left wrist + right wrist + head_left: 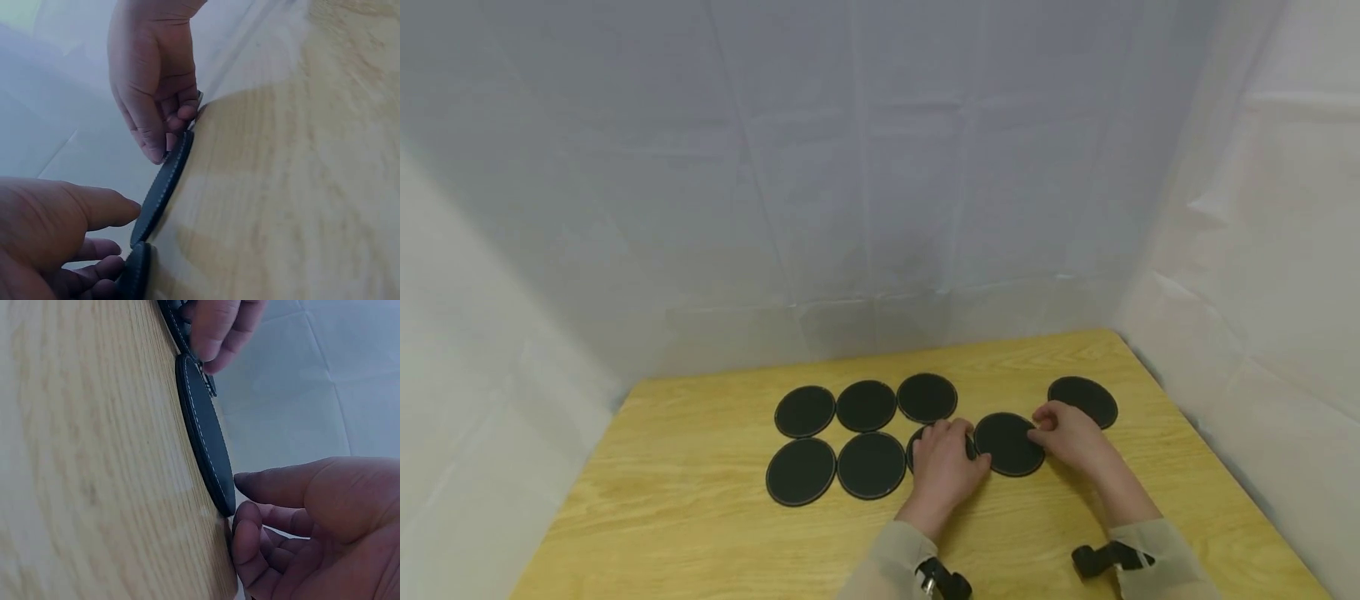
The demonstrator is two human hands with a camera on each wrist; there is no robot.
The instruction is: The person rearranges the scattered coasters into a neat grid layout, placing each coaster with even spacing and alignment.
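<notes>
Head view: right hand (1070, 436) rests on the wooden table (700, 517) with its fingers curled at the right edge of a black round coaster (1008, 444), fingertips touching that rim; the right wrist view shows thumb and forefinger closing on the coaster edge (206, 434), the disc lying flat on the wood. Left hand (944, 460) lies palm down over a second coaster (917, 443), which sits just left of the first one and is largely covered; its fingers are bent, tips at the far rim. In the left wrist view the fingers of the left hand (103, 275) touch the edge of that covered coaster (136, 275), though whether they pinch it I cannot tell. The two discs lie edge to edge. Left of them, two more coasters (872, 465) (801, 472) complete a near row. Behind stands a far row of three coasters (805, 411) (866, 406) (927, 397). One single coaster (1086, 398) lies apart, far right, just beyond the right hand. White sheeting (880, 167) encloses the table on three sides.
</notes>
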